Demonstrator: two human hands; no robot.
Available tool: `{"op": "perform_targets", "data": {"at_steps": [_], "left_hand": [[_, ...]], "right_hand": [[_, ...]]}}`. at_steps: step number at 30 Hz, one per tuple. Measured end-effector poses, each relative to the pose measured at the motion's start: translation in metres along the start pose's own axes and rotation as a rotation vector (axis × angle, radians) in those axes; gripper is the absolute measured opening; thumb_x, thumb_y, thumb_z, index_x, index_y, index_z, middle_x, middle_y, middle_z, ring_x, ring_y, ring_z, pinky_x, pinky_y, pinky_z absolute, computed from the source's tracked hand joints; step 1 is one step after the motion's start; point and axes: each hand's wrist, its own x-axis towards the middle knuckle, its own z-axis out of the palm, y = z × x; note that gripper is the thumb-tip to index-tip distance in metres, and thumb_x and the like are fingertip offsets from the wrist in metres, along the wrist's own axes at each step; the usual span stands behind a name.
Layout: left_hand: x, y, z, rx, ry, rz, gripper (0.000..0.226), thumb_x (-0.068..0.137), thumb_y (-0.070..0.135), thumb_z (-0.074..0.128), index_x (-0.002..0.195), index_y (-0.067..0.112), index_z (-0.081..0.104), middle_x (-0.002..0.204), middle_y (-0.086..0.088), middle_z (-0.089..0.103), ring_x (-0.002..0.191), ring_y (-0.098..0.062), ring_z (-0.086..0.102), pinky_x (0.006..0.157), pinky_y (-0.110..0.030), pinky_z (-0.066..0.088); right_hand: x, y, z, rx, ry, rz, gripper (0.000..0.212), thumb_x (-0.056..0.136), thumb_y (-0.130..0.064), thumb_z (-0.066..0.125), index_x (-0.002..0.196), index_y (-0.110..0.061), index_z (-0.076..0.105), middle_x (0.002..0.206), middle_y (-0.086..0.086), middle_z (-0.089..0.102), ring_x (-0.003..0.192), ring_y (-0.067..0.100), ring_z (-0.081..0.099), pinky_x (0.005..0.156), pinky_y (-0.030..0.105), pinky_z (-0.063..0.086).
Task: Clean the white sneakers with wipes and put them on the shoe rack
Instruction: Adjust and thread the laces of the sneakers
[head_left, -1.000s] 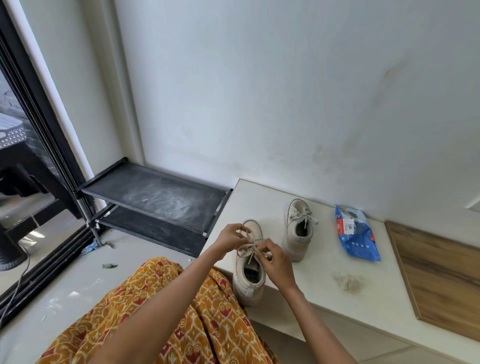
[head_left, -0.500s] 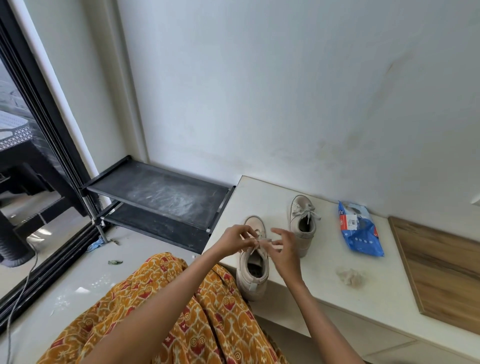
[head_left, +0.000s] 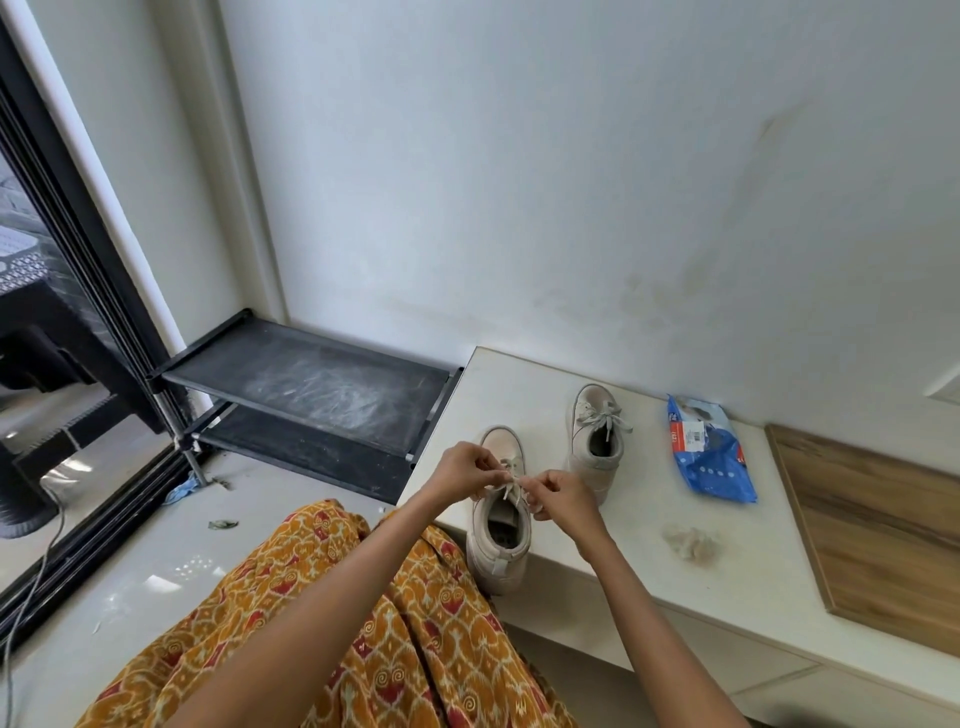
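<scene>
Left hand (head_left: 462, 470) pinches one strand of the shoelace (head_left: 508, 480) over the near sneaker (head_left: 500, 530), fingers curled round it. Right hand (head_left: 558, 496) pinches the other strand, thumb and fingertips closed on it, hands nearly touching above the tongue. Near sneaker stands upright on the low white ledge (head_left: 649, 561), heel at the front edge and slightly overhanging, toe toward the wall. Second sneaker (head_left: 596, 441) upright just beside it, to the right and further back, laces tied in a bow, not touched. Blue wipes pack (head_left: 709, 452) lies flat on the ledge right of the second sneaker, near but apart. Crumpled used wipe (head_left: 691, 541) on the ledge nearer the front edge, below the pack. Wooden board (head_left: 883, 535) lies on the ledge at far right. Black two-tier shoe rack (head_left: 311, 387) sits left of the ledge against the wall, top shelf dusty with whitish smears, no shoes on it. Orange patterned garment (head_left: 405, 634) covers the person's lap at bottom. Dark glass door frame (head_left: 67, 218) at left, a grey cable (head_left: 31, 587) trailing on the floor beside it.
</scene>
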Motion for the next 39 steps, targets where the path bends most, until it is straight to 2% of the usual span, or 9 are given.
{"op": "perform_targets", "data": {"at_steps": [4,8,11,19,23,26,30,36,39], "left_hand": [[0.003,-0.004,-0.009,0.061,-0.026,-0.026,0.017,0.083,0.021,0.071,0.082,0.003,0.069,0.069,-0.011,0.068,0.057,-0.017,0.065,0.063,-0.030,0.059],[0.002,-0.009,-0.013,0.114,-0.074,-0.047,0.017,0.085,0.021,0.068,0.079,0.005,0.067,0.062,-0.004,0.065,0.055,-0.011,0.065,0.058,-0.022,0.056],[0.000,-0.009,-0.011,0.175,-0.071,-0.015,0.014,0.086,0.019,0.067,0.074,0.012,0.066,0.061,0.004,0.063,0.054,-0.004,0.062,0.058,-0.020,0.054],[0.001,-0.006,-0.006,0.130,-0.051,0.019,0.019,0.084,0.028,0.069,0.092,0.011,0.073,0.081,-0.007,0.071,0.062,-0.010,0.060,0.061,-0.025,0.052],[0.004,-0.007,-0.004,0.139,-0.006,0.012,0.018,0.081,0.025,0.073,0.085,0.007,0.073,0.076,-0.004,0.069,0.060,-0.006,0.057,0.056,-0.013,0.044],[0.003,-0.010,-0.001,0.177,0.032,0.032,0.020,0.082,0.025,0.071,0.084,0.005,0.073,0.084,-0.007,0.071,0.070,-0.009,0.058,0.063,-0.019,0.044],[0.004,-0.010,0.002,0.193,0.045,0.024,0.022,0.084,0.027,0.069,0.085,0.005,0.071,0.088,-0.009,0.071,0.077,-0.016,0.061,0.072,-0.030,0.047],[-0.001,-0.011,0.001,0.215,0.063,0.087,0.018,0.085,0.025,0.068,0.088,0.008,0.071,0.092,-0.006,0.071,0.080,-0.015,0.061,0.074,-0.028,0.048],[-0.003,-0.007,-0.003,0.228,0.028,0.184,0.021,0.087,0.028,0.064,0.103,0.014,0.070,0.101,-0.004,0.065,0.088,-0.015,0.061,0.079,-0.027,0.048]], "right_hand": [[0.003,0.003,0.003,-0.077,-0.035,0.094,0.027,0.097,-0.024,0.049,0.073,-0.012,0.054,0.075,0.003,0.060,0.071,0.016,0.061,0.069,0.031,0.058],[0.004,0.010,0.004,-0.092,-0.055,0.141,0.030,0.097,-0.025,0.048,0.069,-0.013,0.050,0.070,0.002,0.055,0.068,0.017,0.059,0.079,0.043,0.057],[0.000,0.010,0.003,-0.116,-0.052,0.110,0.031,0.097,-0.026,0.049,0.068,-0.013,0.048,0.067,0.001,0.054,0.067,0.015,0.058,0.076,0.038,0.058],[-0.001,0.012,0.004,-0.031,-0.094,0.023,0.030,0.089,-0.035,0.061,0.076,-0.009,0.055,0.068,0.000,0.055,0.068,0.011,0.056,0.064,0.023,0.053],[-0.002,0.018,0.003,-0.029,-0.057,0.002,0.029,0.090,-0.028,0.060,0.068,-0.013,0.052,0.067,0.002,0.053,0.068,0.013,0.056,0.072,0.033,0.056],[-0.004,0.020,0.003,0.028,-0.020,0.022,0.035,0.093,-0.021,0.057,0.060,-0.014,0.046,0.062,0.003,0.048,0.065,0.016,0.054,0.075,0.042,0.057],[-0.007,0.014,0.003,0.088,0.014,0.052,0.032,0.092,-0.017,0.056,0.062,-0.011,0.046,0.068,0.010,0.050,0.066,0.019,0.056,0.072,0.038,0.059],[-0.005,0.020,0.006,-0.040,0.068,0.037,0.034,0.090,-0.028,0.057,0.059,-0.018,0.047,0.065,0.009,0.055,0.067,0.024,0.067,0.071,0.049,0.057],[-0.007,0.019,0.007,-0.051,0.055,0.014,0.029,0.091,-0.033,0.055,0.067,-0.016,0.052,0.073,0.012,0.061,0.074,0.025,0.066,0.075,0.051,0.055]]}}
